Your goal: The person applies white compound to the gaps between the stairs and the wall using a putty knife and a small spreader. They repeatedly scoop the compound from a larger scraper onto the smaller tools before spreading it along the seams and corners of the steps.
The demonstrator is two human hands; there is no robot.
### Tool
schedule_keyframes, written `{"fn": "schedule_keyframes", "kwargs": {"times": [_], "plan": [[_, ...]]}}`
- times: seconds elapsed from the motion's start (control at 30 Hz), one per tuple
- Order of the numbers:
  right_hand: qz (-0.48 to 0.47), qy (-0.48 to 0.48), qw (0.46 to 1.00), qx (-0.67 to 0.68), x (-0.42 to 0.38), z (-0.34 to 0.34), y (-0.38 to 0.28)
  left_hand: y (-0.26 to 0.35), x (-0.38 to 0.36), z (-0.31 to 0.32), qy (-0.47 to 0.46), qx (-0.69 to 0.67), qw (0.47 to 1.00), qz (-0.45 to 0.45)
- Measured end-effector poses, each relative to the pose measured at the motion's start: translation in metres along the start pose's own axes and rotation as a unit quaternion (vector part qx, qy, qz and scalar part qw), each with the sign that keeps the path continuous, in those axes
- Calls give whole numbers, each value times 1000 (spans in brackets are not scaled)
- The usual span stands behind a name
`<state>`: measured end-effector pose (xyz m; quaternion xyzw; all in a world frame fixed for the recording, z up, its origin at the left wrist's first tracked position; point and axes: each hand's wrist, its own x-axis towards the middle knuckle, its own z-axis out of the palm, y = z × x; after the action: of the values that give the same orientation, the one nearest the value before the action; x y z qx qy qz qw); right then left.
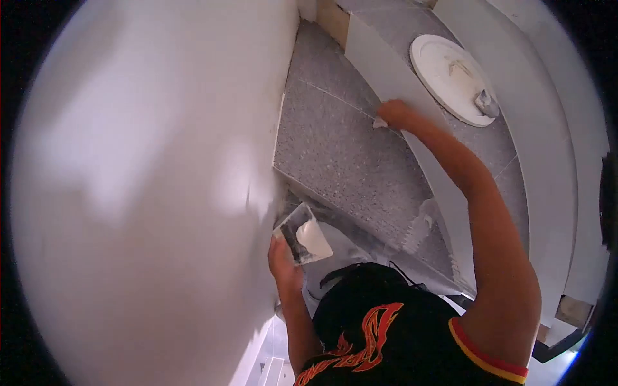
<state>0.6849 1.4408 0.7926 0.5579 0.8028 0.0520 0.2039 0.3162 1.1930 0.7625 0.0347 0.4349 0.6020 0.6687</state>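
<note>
My left hand (283,260) grips the edge of a small flat rectangular board (293,249), tilted, with a lump of white paste (311,238) on it. Out over the grey speckled step (347,151), my right hand (394,114) is closed round a small pale piece (380,122), too small to identify, held at the joint where the step meets the white riser (434,151). White smears (420,226) mark the step's near right part.
On the higher step to the right lies a round white lid (447,71) with a crumpled grey-white item (486,103) on it. A white wall (161,193) rises along the left. Curved white risers (547,141) continue at the right.
</note>
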Motion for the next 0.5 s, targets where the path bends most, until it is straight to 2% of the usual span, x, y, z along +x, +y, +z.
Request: {"fn": "schedule_keyframes", "kwargs": {"times": [0.03, 0.07, 0.1, 0.13, 0.17, 0.2, 0.23, 0.27, 0.3, 0.33, 0.37, 0.4, 0.43, 0.47, 0.5], "plan": [[12, 2, 1000, 7, -29, -16, -15, 6, -16, 1, -4, -4, 1000, 6], [24, 5, 1000, 14, -60, -37, -37, 11, -30, 4, -41, 66, 997, 31], [32, 58, 994, 84, -91, -44, -62, 13, -48, 0, -66, 134, 988, 49], [39, 111, 981, 155, -120, -48, -90, 14, -59, -10, -91, 142, 984, 60], [53, 123, 957, 257, -152, -71, -128, 11, -62, -23, -116, 150, 979, 71], [67, 133, 923, 355, -183, -99, -166, 1, -55, -41, -183, 100, 977, 54], [50, 184, 886, 422, -208, -109, -197, -6, -47, -54, -248, 48, 967, 38], [33, 232, 842, 487, -229, -116, -224, 3, -52, -47, -200, -13, 978, -48], [26, 226, 844, 485, -246, -126, -250, 13, -59, -39, -151, -76, 977, -132], [22, 266, 812, 519, -260, -136, -271, 13, -64, -39, -145, -83, 977, -130], [22, 310, 775, 551, -271, -141, -286, 14, -67, -38, -169, -14, 981, -99], [19, 308, 776, 551, -280, -140, -297, 17, -71, -34, -191, 55, 978, -68], [-56, 363, 794, 484, -286, -135, -304, 31, -85, -23, -181, -19, 975, -126], [-131, 415, 802, 410, -290, -131, -306, 30, -93, -24, -179, -21, 976, -125], [-130, 419, 799, 411, -292, -129, -306, 30, -101, -27, -157, 140, 976, 48]]}}
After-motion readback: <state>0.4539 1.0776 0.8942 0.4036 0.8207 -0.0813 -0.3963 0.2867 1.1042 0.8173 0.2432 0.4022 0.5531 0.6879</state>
